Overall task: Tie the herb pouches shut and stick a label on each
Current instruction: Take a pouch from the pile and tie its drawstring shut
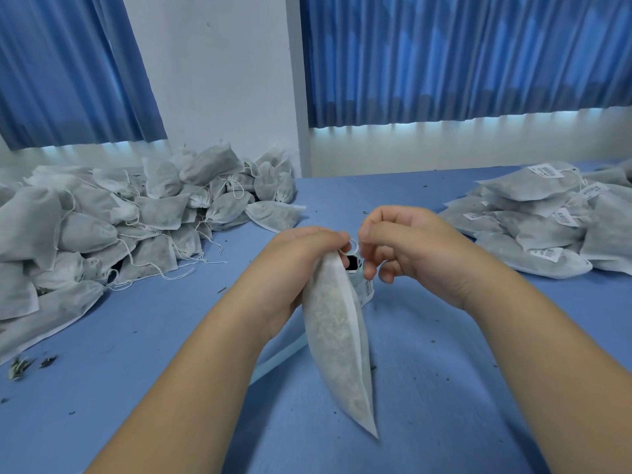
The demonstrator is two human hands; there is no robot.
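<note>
A white herb pouch [337,340] hangs upright over the blue table, its bottom corner pointing down toward me. My left hand [297,265] grips its gathered neck. My right hand [407,244] pinches the thin white drawstring [354,246], which forms a small loop at the pouch's top between both hands. Behind the pouch lies a strip of barcode labels [368,287] on pale backing, mostly hidden.
A big heap of unlabelled pouches [113,217] with loose strings fills the left of the blue table [171,336]. A stack of labelled pouches [547,217] lies at the right. Herb crumbs [20,366] dot the left near edge. Blue curtains hang behind.
</note>
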